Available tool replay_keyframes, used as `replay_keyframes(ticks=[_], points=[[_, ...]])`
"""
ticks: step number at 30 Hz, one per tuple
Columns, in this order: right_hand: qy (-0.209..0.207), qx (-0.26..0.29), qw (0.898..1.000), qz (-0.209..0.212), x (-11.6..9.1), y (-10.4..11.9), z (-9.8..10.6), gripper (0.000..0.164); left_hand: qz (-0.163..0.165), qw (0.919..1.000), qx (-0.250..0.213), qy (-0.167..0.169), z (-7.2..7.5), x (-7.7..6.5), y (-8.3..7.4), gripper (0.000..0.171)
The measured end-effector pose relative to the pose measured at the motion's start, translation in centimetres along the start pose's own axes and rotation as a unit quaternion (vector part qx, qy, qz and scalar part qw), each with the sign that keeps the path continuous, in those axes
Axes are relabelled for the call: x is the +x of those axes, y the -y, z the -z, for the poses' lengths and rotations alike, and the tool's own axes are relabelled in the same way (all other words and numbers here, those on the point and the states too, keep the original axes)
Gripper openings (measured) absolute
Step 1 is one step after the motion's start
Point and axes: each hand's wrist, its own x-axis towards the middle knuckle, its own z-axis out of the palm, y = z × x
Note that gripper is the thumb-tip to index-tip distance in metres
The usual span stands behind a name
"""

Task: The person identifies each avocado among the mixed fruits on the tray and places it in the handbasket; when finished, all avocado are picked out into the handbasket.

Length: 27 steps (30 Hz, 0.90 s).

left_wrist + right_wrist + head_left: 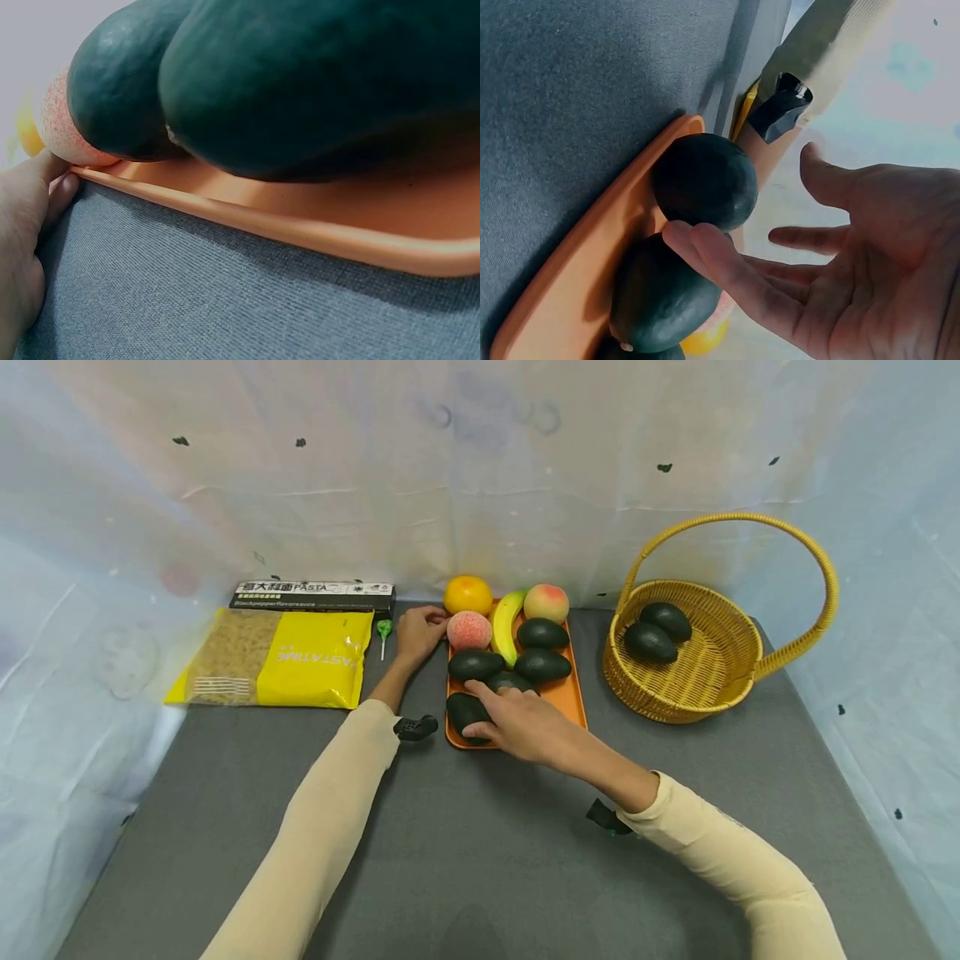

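Note:
My left hand [422, 635] is at the left side of the orange tray [566, 697], its thumb and finger pinching the rim beside the fuzzy pink peach [470, 631]. Over the tray's near end, my right hand [528, 724] reaches in with fingers spread. In the right wrist view, its fingertips touch between the front-left avocado [705, 180] and a neighbouring avocado [664, 296], while the thumb stands apart. Several dark avocados [542, 665] lie on the tray with a banana [507, 627], an orange [468, 594] and another peach [547, 603].
A yellow wicker basket [678, 710] with a tall handle stands to the right, holding two avocados [651, 643]. On the left lie a yellow pasta bag [311, 660], a black-and-white pasta box [311, 597] and a green lollipop [384, 628]. Pale sheeting [480, 485] borders the grey table [480, 852].

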Motion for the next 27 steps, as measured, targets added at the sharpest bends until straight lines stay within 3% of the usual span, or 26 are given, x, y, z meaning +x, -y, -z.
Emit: replay_keyframes(ticks=[11,23,27], points=[[0.009,0.002,1.0,0.004,1.1,0.2,-1.0,0.064,0.008,0.9999,-0.01,0.004,0.0,-0.1,-0.2,0.031],[0.036,-0.02,0.998,-0.039,1.8,0.4,-2.0,0.067,0.009,0.9999,-0.007,0.004,-0.1,-0.2,-0.4,0.031],[0.03,-0.009,0.999,-0.026,1.7,0.2,-2.2,0.066,0.006,0.9999,-0.009,0.006,0.0,-0.2,-0.4,0.031]])
